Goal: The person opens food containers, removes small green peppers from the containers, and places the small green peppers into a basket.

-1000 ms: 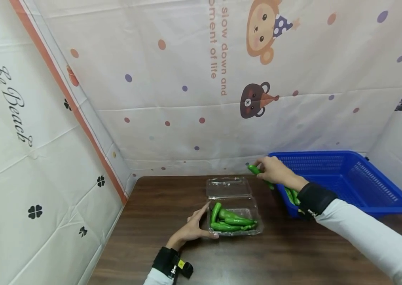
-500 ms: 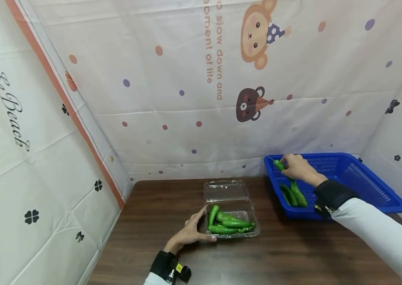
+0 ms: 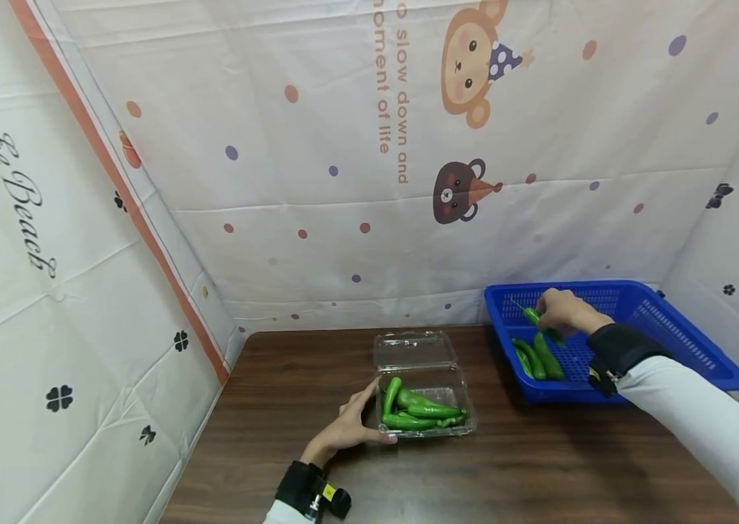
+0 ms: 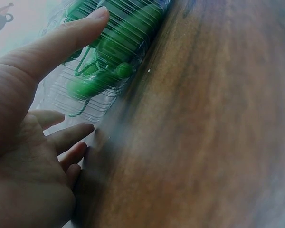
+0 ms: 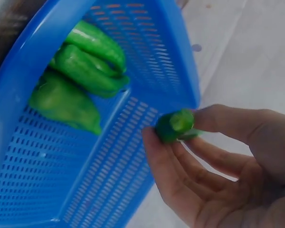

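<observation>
My right hand point(image 3: 566, 309) pinches a green pepper point(image 3: 530, 315) between thumb and fingertips above the left part of the blue basket point(image 3: 703, 382). The right wrist view shows this pepper point(image 5: 175, 124) end-on between the fingers point(image 5: 161, 161). Several more green peppers point(image 3: 548, 356) lie together at the basket's left end. On the table, an open clear plastic clamshell box point(image 3: 464, 378) holds several green peppers point(image 3: 431, 411). My left hand point(image 3: 345, 428) rests against the box's left side, thumb at the front, fingers spread toward the back. Some fingertips are hidden behind the box in the head view.
The box's clear lid point(image 3: 415, 351) lies folded back toward the rear. The brown wooden table point(image 3: 448, 480) ends at a printed cloth wall point(image 3: 317, 269) behind and one on the left. The basket stands at the back right, near the right cloth wall.
My right hand has moved right with the pepper, from beside the basket's left rim to over its inside. The left hand stays against the box. The head view has shifted slightly.
</observation>
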`<state>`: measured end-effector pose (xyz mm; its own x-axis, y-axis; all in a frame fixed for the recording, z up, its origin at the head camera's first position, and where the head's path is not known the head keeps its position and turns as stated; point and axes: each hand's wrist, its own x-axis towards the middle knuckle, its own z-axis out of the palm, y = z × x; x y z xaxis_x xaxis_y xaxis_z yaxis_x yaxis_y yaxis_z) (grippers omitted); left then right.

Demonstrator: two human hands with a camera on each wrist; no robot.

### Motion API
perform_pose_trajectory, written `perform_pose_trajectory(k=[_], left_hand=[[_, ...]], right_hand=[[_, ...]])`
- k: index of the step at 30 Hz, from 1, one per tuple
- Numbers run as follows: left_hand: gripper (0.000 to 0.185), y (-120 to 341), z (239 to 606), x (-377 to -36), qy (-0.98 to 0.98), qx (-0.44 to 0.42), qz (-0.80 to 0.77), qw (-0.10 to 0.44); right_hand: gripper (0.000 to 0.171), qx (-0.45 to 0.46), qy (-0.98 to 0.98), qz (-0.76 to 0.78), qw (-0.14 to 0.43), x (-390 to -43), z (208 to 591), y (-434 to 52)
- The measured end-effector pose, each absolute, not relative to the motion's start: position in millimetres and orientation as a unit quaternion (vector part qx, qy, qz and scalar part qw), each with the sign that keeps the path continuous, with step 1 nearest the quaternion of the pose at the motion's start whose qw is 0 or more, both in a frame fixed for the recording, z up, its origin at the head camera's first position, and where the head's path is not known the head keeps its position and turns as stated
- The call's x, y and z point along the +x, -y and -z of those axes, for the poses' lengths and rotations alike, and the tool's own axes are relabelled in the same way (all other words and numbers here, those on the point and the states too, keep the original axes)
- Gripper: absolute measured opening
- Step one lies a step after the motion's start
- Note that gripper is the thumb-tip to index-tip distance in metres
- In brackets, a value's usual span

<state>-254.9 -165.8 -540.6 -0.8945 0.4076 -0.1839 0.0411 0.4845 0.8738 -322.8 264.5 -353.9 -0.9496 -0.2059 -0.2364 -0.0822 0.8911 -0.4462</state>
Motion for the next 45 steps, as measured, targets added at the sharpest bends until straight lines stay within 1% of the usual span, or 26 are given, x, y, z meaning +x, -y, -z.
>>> perform_pose_trajectory(k=[3,4,5,7,14,20,30,36,42,45], left_hand=[[0.115,166,541,-255,-0.841,0.135,-0.489,0.186],[0.115,167,541,-255,-0.841,0.137,-0.489,0.186],[0.115,167,541,-255,-0.841,0.138,-0.489,0.187],[0.115,167,542,-255,-0.840,0.141,-0.489,0.188],[0.115,166,543,-254,-0.839,0.143,-0.490,0.190],[0.114,165,542,-256,-0.836,0.141,-0.494,0.191],[0.114,167,542,-256,-0.842,0.138,-0.490,0.182],[0.114,167,542,-257,-0.839,0.140,-0.492,0.183],[0.115,166,542,-258,-0.843,0.141,-0.488,0.178],[0.116,166,543,-257,-0.843,0.142,-0.488,0.177]], right_hand=[[0.040,-0.059,-0.954,0.227,0.184,-323,360,-266],[0.046,-0.053,-0.952,0.227,0.196,-323,363,-266],[0.050,-0.048,-0.951,0.228,0.203,-323,366,-266],[0.053,-0.043,-0.951,0.222,0.211,-324,371,-266],[0.050,-0.057,-0.945,0.220,0.235,-325,385,-261],[0.047,-0.064,-0.940,0.221,0.251,-325,390,-253],[0.047,-0.060,-0.941,0.213,0.256,-326,393,-247],[0.048,-0.058,-0.941,0.211,0.259,-326,383,-251],[0.045,-0.078,-0.947,0.210,0.229,-321,367,-247],[0.044,-0.102,-0.955,0.196,0.200,-316,360,-236]])
